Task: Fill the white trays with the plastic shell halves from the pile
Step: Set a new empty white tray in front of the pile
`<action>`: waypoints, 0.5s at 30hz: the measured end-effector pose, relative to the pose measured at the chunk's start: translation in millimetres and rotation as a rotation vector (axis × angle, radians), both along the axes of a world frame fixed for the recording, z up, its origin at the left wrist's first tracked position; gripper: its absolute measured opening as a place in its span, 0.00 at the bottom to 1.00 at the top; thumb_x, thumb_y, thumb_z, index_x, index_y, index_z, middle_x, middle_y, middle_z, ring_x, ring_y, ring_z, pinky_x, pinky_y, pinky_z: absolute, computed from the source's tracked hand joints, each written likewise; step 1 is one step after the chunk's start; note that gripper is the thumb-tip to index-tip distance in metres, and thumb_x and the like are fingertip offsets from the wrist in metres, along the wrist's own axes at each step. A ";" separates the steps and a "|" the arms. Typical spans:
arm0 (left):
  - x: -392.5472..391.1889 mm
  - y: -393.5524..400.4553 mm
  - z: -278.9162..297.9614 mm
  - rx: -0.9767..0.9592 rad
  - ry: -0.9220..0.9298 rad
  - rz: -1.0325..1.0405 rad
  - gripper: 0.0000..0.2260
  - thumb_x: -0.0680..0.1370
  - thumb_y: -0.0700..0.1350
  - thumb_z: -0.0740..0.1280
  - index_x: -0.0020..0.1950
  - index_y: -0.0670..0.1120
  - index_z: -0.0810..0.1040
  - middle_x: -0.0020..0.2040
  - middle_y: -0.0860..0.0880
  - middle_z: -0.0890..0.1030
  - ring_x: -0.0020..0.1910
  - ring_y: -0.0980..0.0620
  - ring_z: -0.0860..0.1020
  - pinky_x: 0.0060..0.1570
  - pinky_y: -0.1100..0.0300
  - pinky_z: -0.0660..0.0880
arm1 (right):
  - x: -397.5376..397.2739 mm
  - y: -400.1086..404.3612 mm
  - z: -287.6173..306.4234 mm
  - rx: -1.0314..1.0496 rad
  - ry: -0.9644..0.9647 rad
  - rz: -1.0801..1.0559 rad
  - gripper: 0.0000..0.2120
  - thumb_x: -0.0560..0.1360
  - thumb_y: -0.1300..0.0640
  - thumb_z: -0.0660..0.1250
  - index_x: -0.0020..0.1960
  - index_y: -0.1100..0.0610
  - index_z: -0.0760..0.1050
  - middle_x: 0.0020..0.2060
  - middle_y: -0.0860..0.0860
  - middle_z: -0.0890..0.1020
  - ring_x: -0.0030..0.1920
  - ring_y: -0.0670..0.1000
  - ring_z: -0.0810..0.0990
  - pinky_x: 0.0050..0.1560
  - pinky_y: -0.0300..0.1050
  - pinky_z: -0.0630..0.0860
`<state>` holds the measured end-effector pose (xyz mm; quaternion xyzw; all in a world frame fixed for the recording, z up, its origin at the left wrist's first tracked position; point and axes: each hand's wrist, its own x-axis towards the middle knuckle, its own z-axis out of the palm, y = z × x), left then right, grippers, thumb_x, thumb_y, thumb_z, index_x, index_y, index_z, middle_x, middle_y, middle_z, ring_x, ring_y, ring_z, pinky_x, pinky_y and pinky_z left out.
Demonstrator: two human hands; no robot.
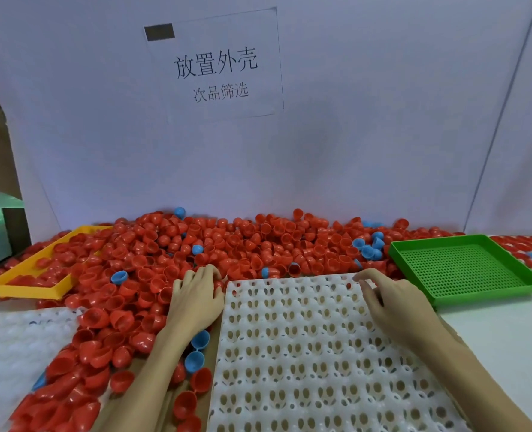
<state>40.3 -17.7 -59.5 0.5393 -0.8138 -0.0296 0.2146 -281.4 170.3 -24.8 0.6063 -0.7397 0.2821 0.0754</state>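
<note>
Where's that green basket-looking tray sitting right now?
In the head view, the green tray sits at the right, beyond the person's right hand, between the red shell pile and the white tray.

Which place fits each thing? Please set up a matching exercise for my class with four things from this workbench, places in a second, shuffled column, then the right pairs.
Things:
1. green tray
2. yellow tray
3. white tray
4. left hand

Places:
A. far left, partly buried in red shell halves
B. right side, nothing in it
C. on the pile beside the white tray's left edge
D. centre front, under the right hand

Pairs: 1-B, 2-A, 3-D, 4-C
</note>
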 end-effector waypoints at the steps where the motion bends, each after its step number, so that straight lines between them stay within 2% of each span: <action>1: -0.6 -0.1 -0.8 -0.005 -0.034 0.005 0.10 0.83 0.50 0.60 0.64 0.54 0.70 0.62 0.56 0.74 0.61 0.53 0.69 0.64 0.54 0.63 | 1.2 -0.1 -0.4 -0.012 -0.009 0.004 0.09 0.84 0.54 0.64 0.60 0.51 0.81 0.19 0.43 0.69 0.20 0.44 0.65 0.25 0.39 0.61; 4: -0.5 -0.3 -3.0 -0.042 -0.045 0.025 0.12 0.84 0.52 0.60 0.67 0.53 0.72 0.63 0.53 0.72 0.63 0.51 0.68 0.66 0.53 0.64 | 3.9 -0.6 -2.1 -0.056 -0.060 0.034 0.07 0.84 0.54 0.64 0.57 0.51 0.81 0.19 0.43 0.70 0.21 0.46 0.69 0.25 0.39 0.63; 8: 0.1 3.1 -0.1 -0.051 0.041 0.039 0.13 0.87 0.55 0.56 0.64 0.52 0.75 0.61 0.52 0.75 0.61 0.51 0.70 0.65 0.53 0.64 | 2.6 -3.2 -7.2 -0.026 -0.101 0.068 0.07 0.84 0.51 0.63 0.56 0.48 0.80 0.20 0.45 0.74 0.26 0.44 0.75 0.27 0.40 0.64; 12: -7.3 5.4 14.1 -0.111 0.320 0.091 0.13 0.88 0.50 0.55 0.60 0.48 0.77 0.56 0.51 0.80 0.57 0.48 0.75 0.64 0.47 0.67 | 1.9 -4.7 -8.8 0.036 -0.084 0.049 0.09 0.85 0.46 0.61 0.58 0.44 0.79 0.27 0.43 0.80 0.28 0.42 0.77 0.31 0.42 0.74; 15: -19.5 -6.4 28.2 -0.160 0.324 0.067 0.07 0.85 0.43 0.61 0.58 0.44 0.78 0.55 0.47 0.80 0.56 0.45 0.77 0.59 0.48 0.74 | 1.6 -5.7 -9.5 0.060 -0.054 0.028 0.10 0.85 0.44 0.59 0.58 0.42 0.78 0.31 0.42 0.83 0.29 0.41 0.78 0.36 0.44 0.78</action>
